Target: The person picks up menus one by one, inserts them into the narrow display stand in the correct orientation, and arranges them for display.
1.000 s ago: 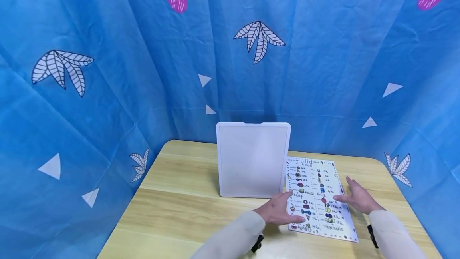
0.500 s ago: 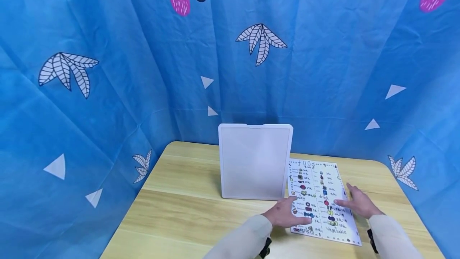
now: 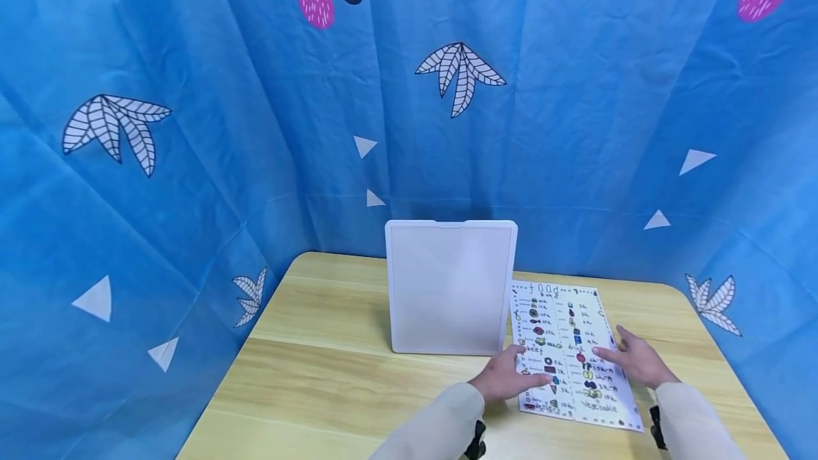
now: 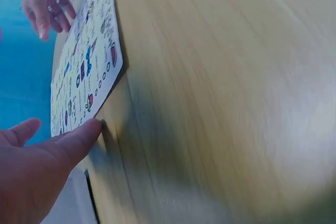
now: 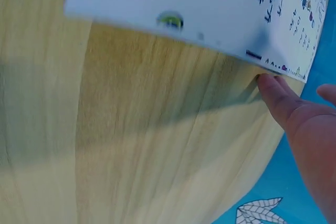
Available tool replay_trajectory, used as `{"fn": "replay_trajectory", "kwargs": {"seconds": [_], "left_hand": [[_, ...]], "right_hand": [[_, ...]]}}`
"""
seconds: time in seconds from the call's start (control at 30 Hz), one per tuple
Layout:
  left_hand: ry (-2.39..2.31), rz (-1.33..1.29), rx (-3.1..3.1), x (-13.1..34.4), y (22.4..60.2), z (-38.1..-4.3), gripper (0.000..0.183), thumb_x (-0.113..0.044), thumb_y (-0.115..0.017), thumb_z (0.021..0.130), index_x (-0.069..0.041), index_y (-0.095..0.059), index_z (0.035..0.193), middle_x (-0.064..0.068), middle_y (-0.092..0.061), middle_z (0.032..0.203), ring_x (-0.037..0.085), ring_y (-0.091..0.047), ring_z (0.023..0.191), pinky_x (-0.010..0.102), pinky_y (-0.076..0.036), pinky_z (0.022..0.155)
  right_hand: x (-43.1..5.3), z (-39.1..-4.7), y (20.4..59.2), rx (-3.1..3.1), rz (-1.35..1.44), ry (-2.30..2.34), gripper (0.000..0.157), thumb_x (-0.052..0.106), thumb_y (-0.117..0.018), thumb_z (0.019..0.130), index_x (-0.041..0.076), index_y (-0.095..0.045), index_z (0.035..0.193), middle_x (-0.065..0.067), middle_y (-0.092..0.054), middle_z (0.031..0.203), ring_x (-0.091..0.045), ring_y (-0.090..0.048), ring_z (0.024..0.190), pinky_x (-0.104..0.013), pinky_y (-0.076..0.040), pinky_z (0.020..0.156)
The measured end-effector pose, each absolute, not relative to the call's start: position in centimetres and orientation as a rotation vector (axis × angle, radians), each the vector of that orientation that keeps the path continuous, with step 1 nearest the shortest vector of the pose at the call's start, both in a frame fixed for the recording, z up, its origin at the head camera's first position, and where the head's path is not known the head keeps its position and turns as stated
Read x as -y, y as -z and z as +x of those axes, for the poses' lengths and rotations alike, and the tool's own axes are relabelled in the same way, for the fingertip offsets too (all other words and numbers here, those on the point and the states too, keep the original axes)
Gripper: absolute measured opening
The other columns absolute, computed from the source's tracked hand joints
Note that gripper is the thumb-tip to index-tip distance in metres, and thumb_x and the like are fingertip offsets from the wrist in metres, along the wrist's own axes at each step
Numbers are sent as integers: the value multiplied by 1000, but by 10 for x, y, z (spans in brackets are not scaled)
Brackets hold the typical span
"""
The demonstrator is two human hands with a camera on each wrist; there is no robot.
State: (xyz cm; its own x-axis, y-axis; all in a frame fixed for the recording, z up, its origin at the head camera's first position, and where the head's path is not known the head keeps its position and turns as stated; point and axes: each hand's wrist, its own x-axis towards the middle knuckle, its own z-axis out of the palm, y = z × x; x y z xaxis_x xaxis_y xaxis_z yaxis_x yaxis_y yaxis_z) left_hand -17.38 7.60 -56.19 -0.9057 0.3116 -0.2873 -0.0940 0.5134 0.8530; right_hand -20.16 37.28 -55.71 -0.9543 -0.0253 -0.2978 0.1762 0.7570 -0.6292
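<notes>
A white sheet headed "food" [image 3: 561,346], hand-drawn with small coloured pictures and prices like a menu, lies flat on the wooden table. At its left edge, my left hand [image 3: 506,376] has the fingers along the border and the thumb out over the lower left column. The left wrist view shows a fingertip right at the edge of the food sheet [image 4: 79,85]. Opposite it, my right hand [image 3: 641,360] stands at the right edge, its thumb reaching over the sheet. In the right wrist view its fingertips meet the sheet's border. Both hands have extended fingers.
A square white board [image 3: 450,289] with a raised frame stands upright behind and left of the sheet, overlapping its upper left edge in the head view. Blue patterned curtain [image 3: 460,155] hangs around the wooden table [image 3: 307,353].
My left hand has moved slightly right against the sheet, and the sheet's lower end has shifted a little to the right. My right hand has stayed nearly still at the other edge.
</notes>
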Motion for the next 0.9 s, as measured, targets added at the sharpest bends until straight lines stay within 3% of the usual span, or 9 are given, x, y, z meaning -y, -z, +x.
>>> {"fn": "replay_trajectory", "kwargs": {"seconds": [0.13,0.3,0.4,0.5,0.57,0.67,0.9], "left_hand": [[-1513,123,-2265,-77,565,-176,74,-44,-80,83,-11,-51,142,10,-64,122,29,-60,115,49,-48,98],[-1656,37,-2210,-77,567,-178,63,-32,-82,83,-8,-55,135,13,-63,121,30,-61,112,49,-47,99],[-1764,5,-2182,-79,568,-180,56,-21,-83,82,-5,-58,130,11,-64,115,25,-62,104,44,-51,94],[-1887,-6,-2155,-81,569,-182,48,-6,-82,80,-2,-60,122,9,-63,106,19,-62,92,34,-55,83],[-1944,-1,-2160,-82,570,-182,44,2,-81,78,1,-62,118,8,-63,100,15,-62,84,28,-56,75],[-1971,-31,-2190,-83,569,-181,40,8,-78,76,3,-63,113,7,-62,95,12,-60,78,24,-55,69],[-1807,-100,-2336,-82,568,-179,39,6,-82,72,0,-66,107,5,-62,91,14,-58,79,30,-54,76]], "right_hand": [[-373,-202,556,-2636,166,1055,120,62,-64,90,-21,0,146,-51,-24,139,-61,-38,126,-65,-38,100],[-376,-198,555,-2652,192,1101,106,52,-62,96,-21,-4,146,-48,-23,141,-62,-30,130,-66,-32,104],[-379,-195,556,-2695,244,1176,86,36,-59,101,-23,-15,145,-45,-36,139,-55,-48,123,-55,-45,98],[-382,-194,557,-2705,323,1309,70,26,-58,102,-23,-28,142,-39,-54,127,-36,-69,98,-38,-57,81],[-383,-194,556,-2674,370,1388,67,25,-59,102,-21,-33,141,-36,-60,119,-24,-70,85,-31,-58,70],[-383,-194,554,-2603,420,1450,68,29,-61,100,-18,-36,143,-30,-64,115,-17,-69,82,-29,-57,68],[-382,-191,553,-2527,439,1539,58,22,-63,100,-17,-43,138,-17,-70,105,-14,-67,82,-30,-57,69]]}}
